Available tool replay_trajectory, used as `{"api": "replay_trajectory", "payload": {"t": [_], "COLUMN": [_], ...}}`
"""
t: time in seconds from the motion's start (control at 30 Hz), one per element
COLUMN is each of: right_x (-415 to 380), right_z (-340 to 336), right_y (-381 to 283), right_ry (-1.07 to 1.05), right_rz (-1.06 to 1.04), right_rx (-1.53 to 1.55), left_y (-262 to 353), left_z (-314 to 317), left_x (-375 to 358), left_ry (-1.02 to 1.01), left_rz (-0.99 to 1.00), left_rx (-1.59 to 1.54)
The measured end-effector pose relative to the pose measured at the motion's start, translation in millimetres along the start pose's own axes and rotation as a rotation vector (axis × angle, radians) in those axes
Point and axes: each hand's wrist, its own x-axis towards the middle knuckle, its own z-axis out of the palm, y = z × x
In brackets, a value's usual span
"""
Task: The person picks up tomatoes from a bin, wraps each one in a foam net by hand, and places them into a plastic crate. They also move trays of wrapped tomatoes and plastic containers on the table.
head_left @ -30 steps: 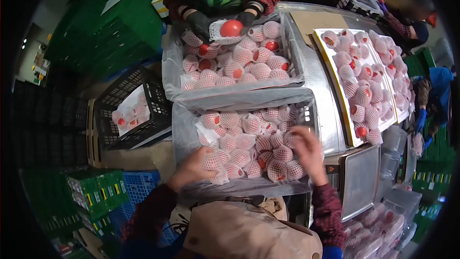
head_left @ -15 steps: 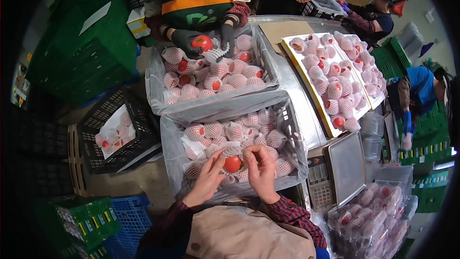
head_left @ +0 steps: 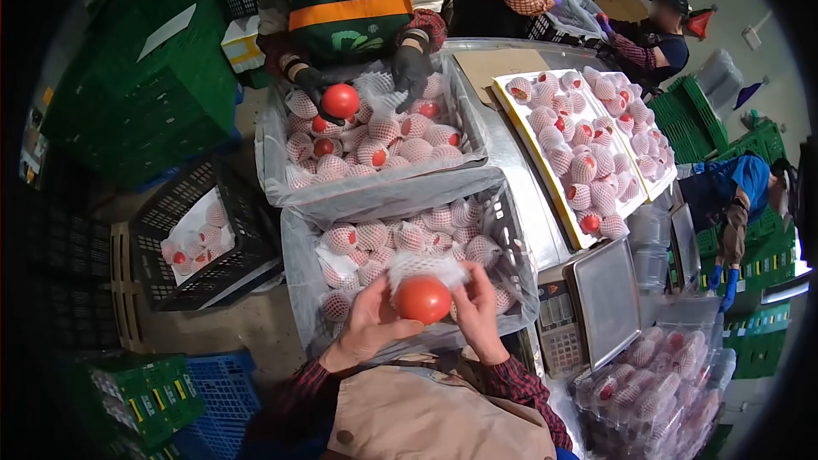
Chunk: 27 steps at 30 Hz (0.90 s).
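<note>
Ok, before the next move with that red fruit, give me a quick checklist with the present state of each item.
1. Red fruit held by both the left hand and the right hand: ok.
2. Foam net fully covering the fruit: not ok, bunched at its top.
3. Fruit skin undamaged: cannot tell.
4. Lined crate directly below: ok.
5. Co-worker's gloved hands clear of ours: ok.

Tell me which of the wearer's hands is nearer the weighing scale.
Right. The right hand grips the red fruit on the side facing the scale; the left hand holds the fruit's far side.
</note>
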Motion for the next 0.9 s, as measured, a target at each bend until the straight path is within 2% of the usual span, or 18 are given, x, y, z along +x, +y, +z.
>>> {"api": "replay_trajectory", "payload": {"t": [0.03, 0.1, 0.13, 0.2, 0.23, 0.27, 0.3, 0.33, 0.37, 0.4, 0.43, 0.5, 0.63, 0.7, 0.73, 0.8, 0.83, 0.9], "right_x": [-1.9, -6.6, -9.9, -12.0, -12.4, -11.4, -10.7, -10.5, -10.7, -9.9, -10.5, -10.3, -10.9, -11.9, -12.4, -14.3, -14.9, -16.3], "right_z": [1.2, 2.3, 1.0, 11.2, 13.8, 10.8, 8.7, 7.2, 5.8, 2.1, 0.6, -1.9, -3.3, -2.2, -2.5, -2.6, -1.9, -1.0], "right_y": [-13.2, -35.8, -48.0, -65.4, -68.9, -64.8, -60.5, -56.9, -54.8, -55.7, -54.6, -49.0, -31.5, -27.7, -30.0, -39.2, -43.4, -48.8], "right_ry": [0.002, -0.025, -0.191, -0.236, -0.286, -0.316, -0.312, -0.314, -0.309, -0.347, -0.343, -0.363, -0.464, -0.403, -0.403, -0.375, -0.375, -0.338], "right_rz": [0.000, -0.115, -0.208, -0.244, -0.282, -0.168, -0.171, 0.010, 0.193, 0.267, 0.268, 0.400, 0.489, 0.554, 0.553, 0.515, 0.514, 0.476], "right_rx": [-0.001, -0.034, -0.141, -0.227, -0.313, -0.193, -0.194, 0.140, 0.475, 0.588, 0.589, 0.882, 0.987, 0.945, 0.945, 0.716, 0.717, 0.545], "left_y": [4.5, 0.0, -7.2, -8.6, -6.1, -3.2, -1.5, -0.4, 1.1, 1.9, 2.2, 3.7, 5.3, 1.6, 1.9, 2.8, 1.3, -4.7], "left_z": [6.0, -2.9, -6.8, -4.7, -1.7, 0.2, 0.6, -0.7, -3.0, -5.4, -8.1, -13.8, -19.3, -20.3, -20.2, -20.1, -20.2, -18.5], "left_x": [3.4, 4.9, 4.0, 2.6, 1.0, 0.1, 0.0, 1.0, 2.3, 2.5, 1.7, 0.5, -1.7, -2.5, -2.0, -1.0, -0.9, -0.8], "left_ry": [0.072, 0.065, 0.126, 0.186, 0.179, 0.175, 0.171, 0.166, 0.170, 0.173, 0.171, 0.156, 0.049, -0.003, -0.004, -0.061, -0.062, 0.013], "left_rz": [0.125, 0.097, 0.184, 0.298, 0.298, 0.295, 0.292, 0.293, 0.227, 0.160, 0.157, 0.194, 0.242, 0.105, 0.106, 0.098, 0.098, 0.160], "left_rx": [0.226, 0.356, 0.598, 1.018, 1.017, 1.060, 1.103, 1.103, 0.866, 0.628, 0.628, 0.564, 0.773, 0.782, 0.782, 0.874, 0.874, 0.789]}}
